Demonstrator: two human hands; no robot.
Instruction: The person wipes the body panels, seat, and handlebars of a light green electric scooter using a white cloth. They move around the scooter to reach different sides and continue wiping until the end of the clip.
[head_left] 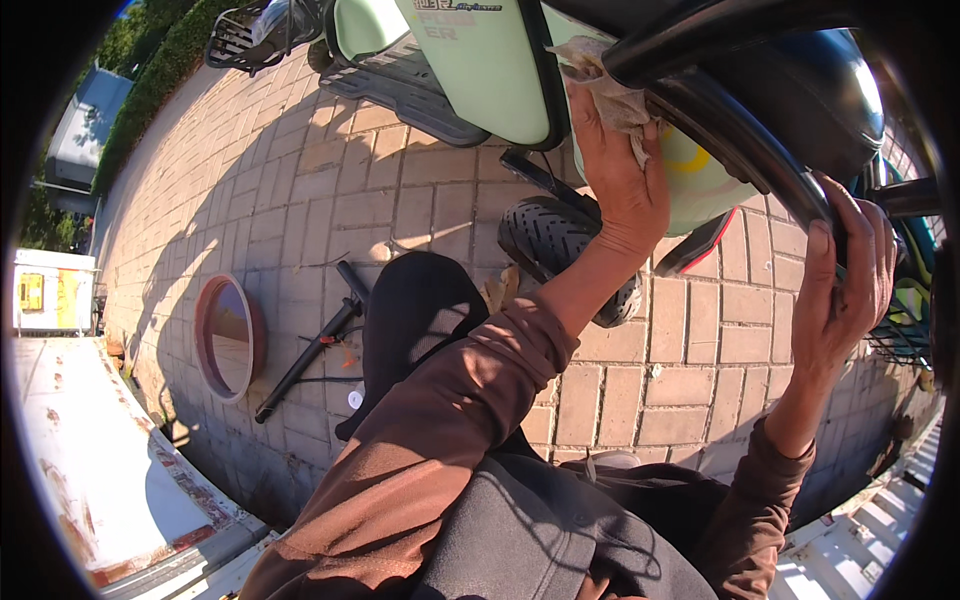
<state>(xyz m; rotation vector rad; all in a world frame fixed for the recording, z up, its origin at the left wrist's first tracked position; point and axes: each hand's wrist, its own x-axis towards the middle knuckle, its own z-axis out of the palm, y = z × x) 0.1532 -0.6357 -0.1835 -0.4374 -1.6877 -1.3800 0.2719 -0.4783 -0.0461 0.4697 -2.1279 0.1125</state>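
A cloth [618, 100], grey-beige and crumpled, is held at the upper centre of the frame by the left hand [625, 190]; it is pinched between thumb and fingers, against the pale green scooter [480, 70], just beside a black bar [735, 125]. How firmly it is pressed cannot be told. At the right of the frame, the bar's lower end is gripped by the right hand [850, 265], with the thumb on the left side and the fingers curled over the other. Below the left wrist, a treaded tyre [540, 235] is partly hidden by the forearm. A black seat [815, 100] is seen at the upper right. At the left, a round pink basin [259, 345] is set on brick paving [680, 345], with a black rod [300, 375] laid near it, beside the bent knee [425, 300]
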